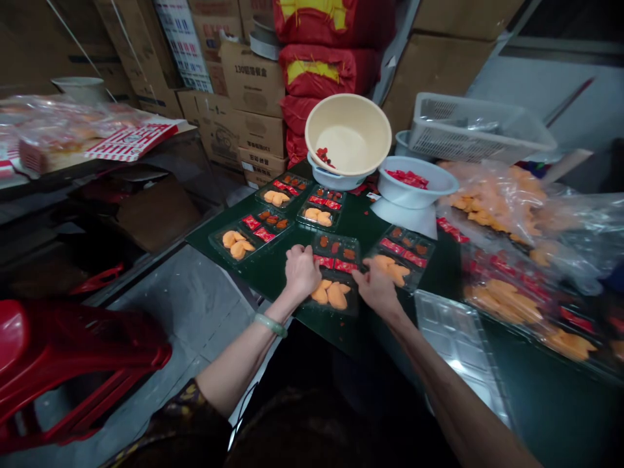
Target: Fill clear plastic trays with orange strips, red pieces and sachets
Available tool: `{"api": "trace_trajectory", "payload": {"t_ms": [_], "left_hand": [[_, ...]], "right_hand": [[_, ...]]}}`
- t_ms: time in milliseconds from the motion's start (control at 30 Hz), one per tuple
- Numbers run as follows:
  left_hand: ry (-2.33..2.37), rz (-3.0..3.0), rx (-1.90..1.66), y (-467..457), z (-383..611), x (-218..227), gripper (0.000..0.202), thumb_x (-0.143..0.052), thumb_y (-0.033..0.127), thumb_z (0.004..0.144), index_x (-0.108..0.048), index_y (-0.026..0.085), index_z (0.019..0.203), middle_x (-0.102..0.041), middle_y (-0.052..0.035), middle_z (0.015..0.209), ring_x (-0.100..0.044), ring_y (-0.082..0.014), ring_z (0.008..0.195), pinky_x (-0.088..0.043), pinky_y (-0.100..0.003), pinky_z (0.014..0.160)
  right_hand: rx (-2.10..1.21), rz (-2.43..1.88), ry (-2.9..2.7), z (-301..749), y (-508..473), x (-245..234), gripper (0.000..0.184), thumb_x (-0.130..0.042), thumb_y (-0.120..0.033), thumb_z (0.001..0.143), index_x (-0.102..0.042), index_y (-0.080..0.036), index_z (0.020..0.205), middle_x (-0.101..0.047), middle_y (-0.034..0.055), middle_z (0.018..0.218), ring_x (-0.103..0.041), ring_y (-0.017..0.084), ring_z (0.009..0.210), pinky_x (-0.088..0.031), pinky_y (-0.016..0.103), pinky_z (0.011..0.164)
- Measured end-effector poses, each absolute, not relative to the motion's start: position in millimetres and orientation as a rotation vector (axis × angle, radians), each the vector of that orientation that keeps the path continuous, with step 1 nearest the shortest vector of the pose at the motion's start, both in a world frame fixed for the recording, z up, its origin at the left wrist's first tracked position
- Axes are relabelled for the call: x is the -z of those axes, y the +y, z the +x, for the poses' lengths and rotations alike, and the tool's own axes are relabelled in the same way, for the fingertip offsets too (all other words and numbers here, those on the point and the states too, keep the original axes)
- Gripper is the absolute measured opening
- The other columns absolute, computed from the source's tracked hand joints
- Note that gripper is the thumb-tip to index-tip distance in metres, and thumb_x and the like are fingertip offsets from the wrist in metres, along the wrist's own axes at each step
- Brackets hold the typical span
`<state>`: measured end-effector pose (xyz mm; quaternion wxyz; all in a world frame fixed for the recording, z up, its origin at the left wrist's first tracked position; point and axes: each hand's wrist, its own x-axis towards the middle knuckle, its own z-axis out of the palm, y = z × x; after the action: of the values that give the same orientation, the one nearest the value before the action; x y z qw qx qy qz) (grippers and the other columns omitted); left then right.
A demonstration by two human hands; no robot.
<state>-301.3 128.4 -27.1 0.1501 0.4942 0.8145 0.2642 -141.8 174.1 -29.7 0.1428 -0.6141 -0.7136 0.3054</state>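
"Checking the head view, how do things stand?"

"Left hand [301,273] curled over the near black tray [336,250], grip uncertain; right hand [377,289] half open, on orange fruit pieces [394,273]."

"Why the rows?"

"Trays [248,237] spread across the green table [363,224], each within reach."

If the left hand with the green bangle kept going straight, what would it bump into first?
Probably the plastic tray holding red packets. The left hand is right at its edge, maybe already touching, but depth is hard to tell.
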Motion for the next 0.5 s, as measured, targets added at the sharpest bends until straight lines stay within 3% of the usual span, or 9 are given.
{"api": "trace_trajectory", "payload": {"t_ms": [100, 200, 267, 367, 500], "left_hand": [[2.280, 1.457, -0.741, 130.1, -294.1, 27.0, 0.027, -0.052, 0.017, 0.074, -0.058, 0.012, 0.100, -0.051, -0.0144, 0.115, -0.045, -0.0287, 0.107, -0.038, -0.037, 0.090], [2.213, 1.404, -0.802, 134.4, -295.0, 27.1, 0.028, -0.055, 0.012, 0.070, -0.059, 0.010, 0.098, -0.055, -0.0155, 0.111, -0.051, -0.0275, 0.102, -0.039, -0.036, 0.089], [2.164, 1.331, -0.889, 136.6, -298.9, 27.8, 0.029, -0.054, 0.011, 0.072, -0.059, 0.012, 0.100, -0.059, -0.0132, 0.106, -0.055, -0.0243, 0.097, -0.042, -0.033, 0.086], [2.076, 1.167, -1.058, 136.1, -304.6, 31.0, 0.034, -0.050, 0.011, 0.076, -0.057, 0.012, 0.109, -0.064, -0.0097, 0.095, -0.060, -0.0191, 0.085, -0.047, -0.029, 0.076], [1.941, 0.914, -1.230, 126.4, -307.1, 31.7, 0.043, -0.045, 0.011, 0.081, -0.046, 0.006, 0.124, -0.066, -0.0104, 0.087, -0.061, -0.0135, 0.064, -0.049, -0.024, 0.057]], "right_hand": [[-0.436, -1.840, -2.503, -147.8, 171.4, 25.7, 0.025, -0.037, -0.024, 0.086, -0.055, -0.013, 0.101, -0.062, 0.0160, 0.099, -0.061, 0.027, 0.092, -0.046, 0.036, 0.073], [-0.365, -1.888, -2.631, -153.8, 170.3, 21.1, 0.031, -0.032, -0.009, 0.083, -0.056, -0.008, 0.101, -0.061, 0.0193, 0.099, -0.061, 0.030, 0.094, -0.046, 0.038, 0.076], [-0.386, -1.917, -2.594, -155.4, 170.4, 21.0, 0.031, -0.033, -0.007, 0.081, -0.055, -0.007, 0.102, -0.060, 0.0199, 0.100, -0.061, 0.030, 0.093, -0.046, 0.037, 0.076], [-0.596, -1.925, -2.385, -154.8, 171.8, 26.3, 0.022, -0.040, -0.013, 0.081, -0.055, -0.011, 0.097, -0.058, 0.0183, 0.100, -0.062, 0.027, 0.089, -0.046, 0.033, 0.070], [-1.122, -1.705, -1.898, -155.1, 170.5, 32.5, 0.011, -0.039, -0.025, 0.084, -0.047, -0.018, 0.081, -0.061, 0.0082, 0.082, -0.058, 0.015, 0.060, -0.042, 0.024, 0.050]]}}
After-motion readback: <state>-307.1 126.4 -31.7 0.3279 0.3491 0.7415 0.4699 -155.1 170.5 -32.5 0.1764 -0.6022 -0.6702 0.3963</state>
